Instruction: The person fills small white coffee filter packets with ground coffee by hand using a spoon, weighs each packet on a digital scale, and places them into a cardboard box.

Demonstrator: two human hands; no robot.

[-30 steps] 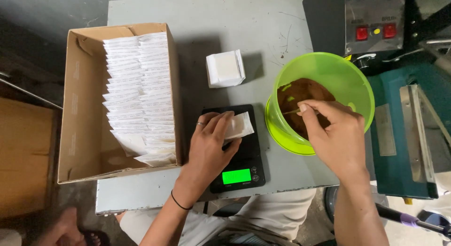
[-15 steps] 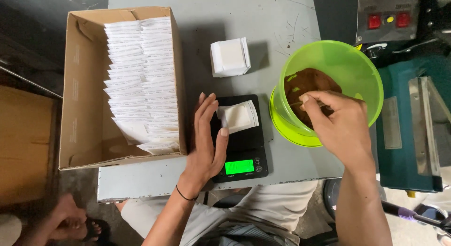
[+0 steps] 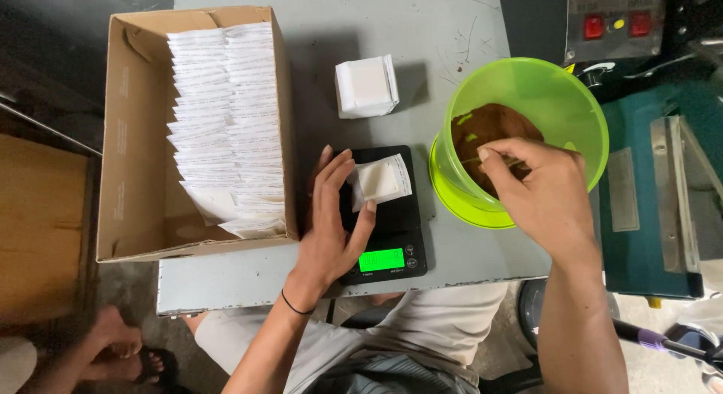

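My left hand [image 3: 331, 221] rests flat on the black digital scale [image 3: 388, 255], fingers apart, touching the edge of a small white sachet [image 3: 380, 179] that lies on the scale's platform. My right hand [image 3: 542, 191] reaches into the bright green plastic bowl [image 3: 557, 93] and is closed on a thin utensil whose end sits in the brown powder [image 3: 489, 127]. The scale's green display is lit.
An open cardboard box [image 3: 120, 138] at left holds several rows of white sachets [image 3: 226, 123]. A small stack of empty white sachets [image 3: 365, 85] sits behind the scale. A teal sealing machine [image 3: 663, 198] stands at right. Another person's bare feet [image 3: 113, 349] show at lower left.
My left hand has flattened and slid left off the sachet, leaving it uncovered on the scale. My right hand has stayed in the bowl, shifting slightly.
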